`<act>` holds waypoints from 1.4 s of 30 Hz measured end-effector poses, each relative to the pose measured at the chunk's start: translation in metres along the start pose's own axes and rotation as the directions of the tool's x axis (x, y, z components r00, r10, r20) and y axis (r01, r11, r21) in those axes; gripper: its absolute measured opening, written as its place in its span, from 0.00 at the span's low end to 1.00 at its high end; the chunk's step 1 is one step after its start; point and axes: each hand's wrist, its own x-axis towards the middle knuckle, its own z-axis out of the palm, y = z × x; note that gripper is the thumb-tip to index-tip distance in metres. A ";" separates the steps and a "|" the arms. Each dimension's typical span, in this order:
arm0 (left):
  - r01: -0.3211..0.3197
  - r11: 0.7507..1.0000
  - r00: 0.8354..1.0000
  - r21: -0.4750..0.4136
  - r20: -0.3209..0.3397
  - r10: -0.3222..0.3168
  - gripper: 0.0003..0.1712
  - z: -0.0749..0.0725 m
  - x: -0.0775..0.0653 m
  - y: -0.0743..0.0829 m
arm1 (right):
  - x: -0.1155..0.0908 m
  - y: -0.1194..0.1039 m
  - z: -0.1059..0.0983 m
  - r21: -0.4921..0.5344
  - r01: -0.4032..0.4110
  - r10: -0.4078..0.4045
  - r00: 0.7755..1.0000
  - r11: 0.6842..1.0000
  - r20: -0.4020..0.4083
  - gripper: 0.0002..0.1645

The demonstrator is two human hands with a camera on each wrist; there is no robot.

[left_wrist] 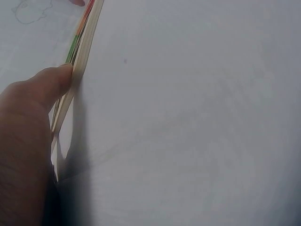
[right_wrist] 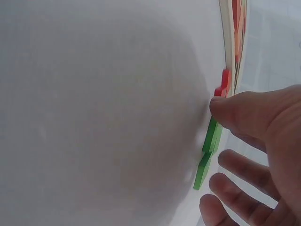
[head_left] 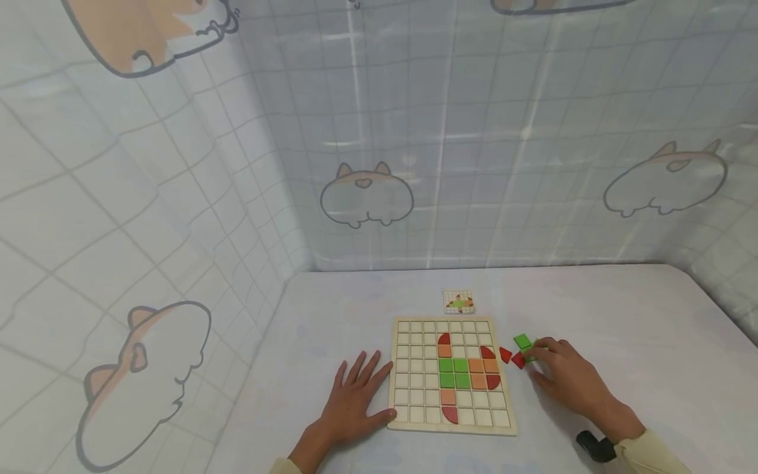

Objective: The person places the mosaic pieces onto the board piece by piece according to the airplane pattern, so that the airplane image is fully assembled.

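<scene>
A person's right hand (head_left: 565,378) reaches over loose green tiles (head_left: 522,341) on a white worktop (head_left: 331,309), between 2 and 3 o'clock of a pale grid board (head_left: 417,380). Its fingers are loosely bent, the thumb apart from them; whether a fingertip touches a tile cannot be told. Two loose red tiles (head_left: 505,355) lie between the green ones and the board's 3 o'clock edge. The left hand (head_left: 351,408) rests between 8 and 9 o'clock, fingers spread, thumb against the board's 9 o'clock edge. A small picture card (head_left: 458,301) lies just beyond the board at 12 o'clock.

The loose tiles appear thin, stiff and light, likely smooth enough to skid under a careless fingertip but not fragile. Opposite side edges, pinched between thumb and forefinger, look the surest hold; the broad faces offer little grip, and tiles lying close together may shift with their neighbours. The board looks flat, rigid and fairly light, best steadied by its rim, clear of the filled cells.
</scene>
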 end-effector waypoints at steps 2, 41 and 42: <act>0.001 1.000 1.000 -0.002 0.003 -0.001 0.46 0.000 0.000 0.000 | 0.000 0.001 0.000 -0.003 -0.013 0.013 1.000 1.000 0.014 0.23; 0.010 1.000 1.000 0.013 0.009 -0.010 0.47 0.000 0.000 0.000 | 0.009 -0.002 -0.009 -0.087 0.094 -0.095 0.995 0.992 -0.009 0.14; 0.011 1.000 1.000 0.015 0.010 -0.011 0.47 0.000 0.000 0.000 | 0.010 -0.004 -0.009 -0.080 0.101 -0.102 0.995 0.992 -0.014 0.13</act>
